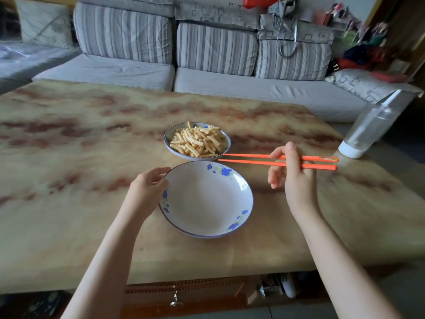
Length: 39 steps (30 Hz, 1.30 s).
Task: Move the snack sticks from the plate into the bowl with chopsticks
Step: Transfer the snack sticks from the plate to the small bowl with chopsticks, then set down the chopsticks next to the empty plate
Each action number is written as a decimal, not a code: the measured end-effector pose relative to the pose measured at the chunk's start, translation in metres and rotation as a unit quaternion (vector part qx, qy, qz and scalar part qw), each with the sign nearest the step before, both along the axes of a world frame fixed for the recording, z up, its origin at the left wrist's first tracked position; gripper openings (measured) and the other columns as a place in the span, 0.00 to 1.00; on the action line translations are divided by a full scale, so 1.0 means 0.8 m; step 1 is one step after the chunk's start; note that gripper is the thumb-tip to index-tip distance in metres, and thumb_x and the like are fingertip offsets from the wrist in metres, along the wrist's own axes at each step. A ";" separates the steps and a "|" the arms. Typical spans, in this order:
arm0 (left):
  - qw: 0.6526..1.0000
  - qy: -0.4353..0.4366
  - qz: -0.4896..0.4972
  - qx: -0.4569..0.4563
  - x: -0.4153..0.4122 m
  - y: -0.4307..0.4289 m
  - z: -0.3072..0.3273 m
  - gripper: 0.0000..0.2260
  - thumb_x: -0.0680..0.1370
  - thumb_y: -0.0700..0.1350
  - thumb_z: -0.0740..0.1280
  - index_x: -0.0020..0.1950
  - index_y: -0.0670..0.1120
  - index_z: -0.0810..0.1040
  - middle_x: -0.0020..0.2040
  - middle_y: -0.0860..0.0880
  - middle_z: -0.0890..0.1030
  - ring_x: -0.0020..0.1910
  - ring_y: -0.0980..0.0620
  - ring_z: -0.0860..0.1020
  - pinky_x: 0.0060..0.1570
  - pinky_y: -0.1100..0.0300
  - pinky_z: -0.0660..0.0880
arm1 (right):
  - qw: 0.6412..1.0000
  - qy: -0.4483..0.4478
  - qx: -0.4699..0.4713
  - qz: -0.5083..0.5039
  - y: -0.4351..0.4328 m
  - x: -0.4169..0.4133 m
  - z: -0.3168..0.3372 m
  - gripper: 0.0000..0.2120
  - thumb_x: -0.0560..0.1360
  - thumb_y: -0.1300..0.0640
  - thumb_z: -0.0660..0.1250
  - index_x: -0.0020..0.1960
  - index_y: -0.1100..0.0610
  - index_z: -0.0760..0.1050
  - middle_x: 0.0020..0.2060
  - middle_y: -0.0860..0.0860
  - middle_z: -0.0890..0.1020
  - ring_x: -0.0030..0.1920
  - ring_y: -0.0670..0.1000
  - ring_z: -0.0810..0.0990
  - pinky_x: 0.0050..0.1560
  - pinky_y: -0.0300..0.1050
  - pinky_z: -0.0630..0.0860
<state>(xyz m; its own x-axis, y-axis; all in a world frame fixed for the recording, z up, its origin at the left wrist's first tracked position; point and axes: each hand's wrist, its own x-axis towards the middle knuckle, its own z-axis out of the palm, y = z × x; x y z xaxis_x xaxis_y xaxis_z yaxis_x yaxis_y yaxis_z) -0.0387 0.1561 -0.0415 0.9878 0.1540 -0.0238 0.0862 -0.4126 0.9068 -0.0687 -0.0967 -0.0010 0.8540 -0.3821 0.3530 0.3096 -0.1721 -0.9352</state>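
While the right hand (292, 171) is gripping the orange plastic chopsticks (253, 158), their tips are hanging apart, carrying nothing, just beside the blue-rimmed ceramic plate (169, 134) where the ridged yellow snack sticks (197, 140) are lying heaped. The left hand (149, 183) is pinching the rim of the white blue-flowered ceramic bowl (207, 199), sitting bare just in front of the plate. Risk: a hard squeeze is likely snapping a brittle stick, a loose one dropping it onto the marbled tan table (69, 157).
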 end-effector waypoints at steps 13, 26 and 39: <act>0.997 -0.067 0.030 0.032 -0.019 -0.010 0.012 0.17 0.76 0.36 0.61 0.61 0.48 0.80 0.57 0.47 0.81 0.52 0.50 0.76 0.53 0.59 0.70 | 0.997 0.008 0.074 -0.001 -0.033 -0.020 0.015 0.20 0.83 0.51 0.52 0.37 0.57 0.73 0.18 0.52 0.70 0.19 0.50 0.65 0.23 0.39 0.59; 0.935 -0.132 -0.322 0.070 -0.018 -0.133 0.110 0.15 0.76 0.44 0.70 0.62 0.46 0.79 0.55 0.52 0.83 0.56 0.56 0.79 0.62 0.66 0.71 | 0.989 0.074 0.040 0.120 -0.058 -0.022 0.050 0.20 0.82 0.53 0.54 0.36 0.60 0.73 0.15 0.51 0.64 0.16 0.47 0.60 0.22 0.40 0.52; 0.934 -0.128 -0.335 -0.003 -0.010 -0.165 0.090 0.06 0.72 0.40 0.73 0.41 0.51 0.84 0.37 0.49 0.85 0.38 0.55 0.82 0.55 0.56 0.76 | 0.962 0.118 -0.004 0.245 -0.084 -0.038 0.054 0.25 0.70 0.44 0.72 0.57 0.60 0.74 0.26 0.52 0.76 0.24 0.49 0.71 0.23 0.37 0.65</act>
<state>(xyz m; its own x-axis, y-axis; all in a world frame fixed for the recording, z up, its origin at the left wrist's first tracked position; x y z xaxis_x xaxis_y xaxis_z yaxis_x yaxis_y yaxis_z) -0.0467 0.0240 0.0309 0.8365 -0.4989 0.2266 -0.4084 -0.2919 0.8649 -0.0993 -0.1642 0.0423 0.9877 0.0896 0.1280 0.1342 -0.0673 -0.9887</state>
